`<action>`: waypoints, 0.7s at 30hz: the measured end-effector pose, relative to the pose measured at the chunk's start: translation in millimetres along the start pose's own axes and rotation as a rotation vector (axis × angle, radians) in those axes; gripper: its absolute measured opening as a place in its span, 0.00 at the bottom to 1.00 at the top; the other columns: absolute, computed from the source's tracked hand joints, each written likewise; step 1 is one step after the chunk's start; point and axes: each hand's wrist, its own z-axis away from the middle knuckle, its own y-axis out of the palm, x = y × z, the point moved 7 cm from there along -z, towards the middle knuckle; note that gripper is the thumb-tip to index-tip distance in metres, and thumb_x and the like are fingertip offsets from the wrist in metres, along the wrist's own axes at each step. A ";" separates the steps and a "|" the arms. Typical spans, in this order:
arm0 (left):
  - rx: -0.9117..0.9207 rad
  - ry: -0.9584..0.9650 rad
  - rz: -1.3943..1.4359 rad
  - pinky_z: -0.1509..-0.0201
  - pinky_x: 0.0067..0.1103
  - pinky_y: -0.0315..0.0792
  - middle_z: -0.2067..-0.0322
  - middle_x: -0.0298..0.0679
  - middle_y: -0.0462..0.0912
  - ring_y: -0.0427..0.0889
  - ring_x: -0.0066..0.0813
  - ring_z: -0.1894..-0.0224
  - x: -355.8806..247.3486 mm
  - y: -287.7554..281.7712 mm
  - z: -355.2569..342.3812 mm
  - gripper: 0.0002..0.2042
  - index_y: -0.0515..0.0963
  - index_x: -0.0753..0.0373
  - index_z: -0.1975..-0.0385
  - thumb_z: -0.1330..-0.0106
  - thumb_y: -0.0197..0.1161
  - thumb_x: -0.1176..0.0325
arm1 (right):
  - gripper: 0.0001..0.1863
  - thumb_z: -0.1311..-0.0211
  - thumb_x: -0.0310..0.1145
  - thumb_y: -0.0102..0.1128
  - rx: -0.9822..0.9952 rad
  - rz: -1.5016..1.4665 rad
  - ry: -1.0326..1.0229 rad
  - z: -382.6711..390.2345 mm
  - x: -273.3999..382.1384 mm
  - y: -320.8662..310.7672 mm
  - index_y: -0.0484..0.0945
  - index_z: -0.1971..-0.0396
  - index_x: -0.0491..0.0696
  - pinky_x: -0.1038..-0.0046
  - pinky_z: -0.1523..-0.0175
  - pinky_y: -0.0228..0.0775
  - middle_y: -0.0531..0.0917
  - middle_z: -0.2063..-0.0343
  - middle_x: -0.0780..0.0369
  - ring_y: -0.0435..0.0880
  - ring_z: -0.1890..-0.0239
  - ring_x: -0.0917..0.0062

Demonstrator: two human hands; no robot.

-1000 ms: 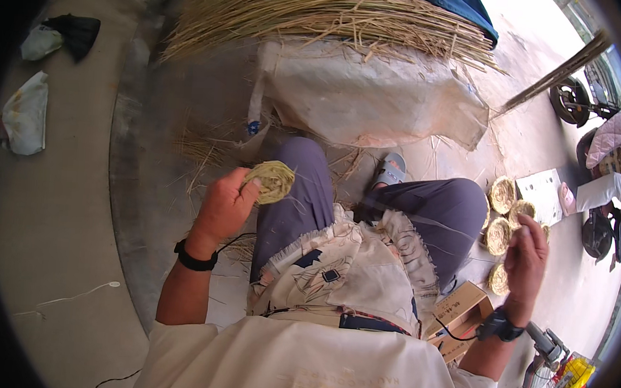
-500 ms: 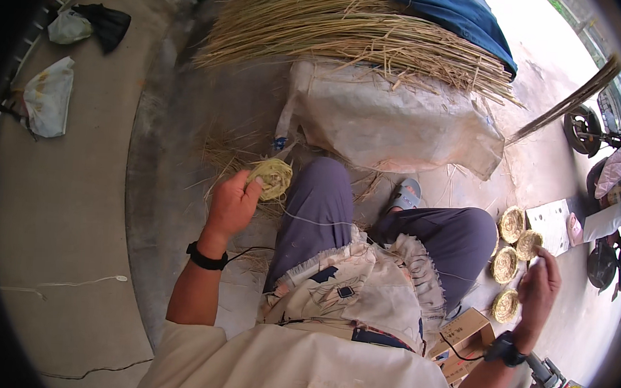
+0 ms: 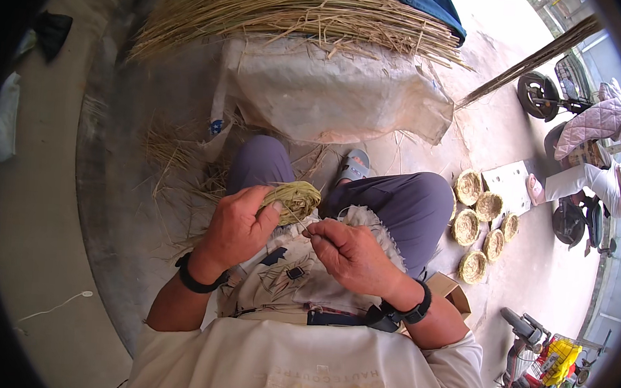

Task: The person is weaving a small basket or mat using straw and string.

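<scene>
A small round basket of coiled yellow-green straw [image 3: 297,199] is in my left hand [image 3: 241,225], above my lap, its near side tipped up. My left fingers and thumb are closed on its left rim. Close beside it, my right hand [image 3: 353,257] is closed in a pinch at the basket's lower right edge. From those fingertips a thin pale thread [image 3: 296,220] runs up to the straw; whether a needle is with it I cannot make out. A patterned apron [image 3: 295,273] covers my lap under both hands.
Several finished-looking straw baskets [image 3: 466,227] stand on the floor to the right, near a cardboard box [image 3: 448,291]. Ahead, a long bundle of straw stalks [image 3: 300,15] lies over a pale sheet [image 3: 338,96]. Loose straw [image 3: 171,150] litters the left floor. Another person's leg [image 3: 581,183] shows far right.
My right hand has come from far right to the basket. My left hand has brought the basket inward over my lap. The view has turned right, showing more baskets and a parked scooter.
</scene>
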 end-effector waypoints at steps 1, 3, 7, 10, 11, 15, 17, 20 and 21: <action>0.005 0.005 0.010 0.55 0.38 0.82 0.61 0.57 0.88 0.88 0.59 0.59 -1.4 0.9 0.0 0.10 0.82 0.71 0.53 0.28 0.62 0.73 | 0.11 0.26 0.32 0.59 -0.010 0.004 -0.012 0.6 0.3 -0.6 0.83 0.53 0.41 0.56 0.60 0.80 0.86 0.71 0.48 0.88 0.67 0.49; 0.013 0.010 0.021 0.56 0.38 0.82 0.61 0.57 0.88 0.88 0.59 0.59 -3.0 2.8 0.1 0.10 0.82 0.71 0.53 0.28 0.62 0.73 | 0.11 0.26 0.32 0.59 -0.020 0.006 -0.020 2.2 -1.3 -0.3 0.83 0.53 0.41 0.56 0.60 0.80 0.87 0.71 0.47 0.88 0.67 0.49; -0.008 0.036 -0.047 0.57 0.40 0.82 0.63 0.56 0.87 0.88 0.59 0.60 -5.3 5.3 0.8 0.09 0.81 0.70 0.54 0.28 0.63 0.72 | 0.09 0.26 0.27 0.60 -0.055 0.095 -0.068 3.3 3.2 2.0 0.82 0.52 0.41 0.61 0.63 0.78 0.86 0.70 0.50 0.88 0.69 0.53; -0.057 0.058 -0.139 0.58 0.41 0.82 0.64 0.56 0.87 0.87 0.59 0.61 -8.1 9.3 4.0 0.09 0.81 0.69 0.54 0.29 0.64 0.71 | 0.08 0.27 0.27 0.61 -0.070 0.155 -0.052 -1.6 5.2 5.1 0.81 0.54 0.41 0.60 0.64 0.78 0.86 0.71 0.49 0.86 0.70 0.50; -0.086 0.060 -0.191 0.59 0.41 0.82 0.64 0.55 0.87 0.87 0.59 0.61 -9.0 9.4 5.4 0.09 0.81 0.69 0.54 0.29 0.65 0.71 | 0.07 0.27 0.27 0.61 -0.071 0.181 -0.040 -4.5 4.9 5.9 0.81 0.55 0.41 0.60 0.65 0.77 0.85 0.71 0.49 0.86 0.70 0.49; -0.046 0.037 -0.223 0.62 0.42 0.82 0.64 0.55 0.87 0.87 0.58 0.64 -4.7 16.9 10.5 0.10 0.80 0.69 0.54 0.30 0.66 0.71 | 0.07 0.25 0.29 0.60 -0.116 0.124 -0.064 -20.0 -2.7 6.3 0.81 0.56 0.41 0.62 0.66 0.77 0.86 0.74 0.51 0.87 0.73 0.55; -0.037 0.130 -0.206 0.63 0.42 0.81 0.65 0.54 0.87 0.87 0.58 0.65 -7.6 24.1 12.9 0.10 0.80 0.69 0.54 0.30 0.66 0.70 | 0.10 0.22 0.32 0.59 -0.012 -0.101 0.083 -28.0 -22.6 12.6 0.81 0.57 0.40 0.65 0.67 0.77 0.86 0.76 0.56 0.87 0.76 0.66; -0.087 0.090 -0.295 0.63 0.42 0.81 0.65 0.53 0.86 0.87 0.57 0.65 0.4 14.0 9.7 0.10 0.80 0.68 0.55 0.31 0.66 0.70 | 0.11 0.26 0.33 0.58 0.051 -0.096 0.142 -19.8 -14.6 5.7 0.80 0.65 0.40 0.59 0.62 0.79 0.86 0.78 0.52 0.87 0.72 0.52; -0.089 0.090 -0.295 0.63 0.42 0.81 0.65 0.53 0.86 0.87 0.57 0.65 2.3 10.5 7.6 0.10 0.80 0.68 0.55 0.31 0.66 0.70 | 0.11 0.26 0.33 0.58 0.051 -0.094 0.142 -15.5 -12.6 3.3 0.80 0.65 0.40 0.59 0.62 0.79 0.86 0.78 0.52 0.87 0.72 0.52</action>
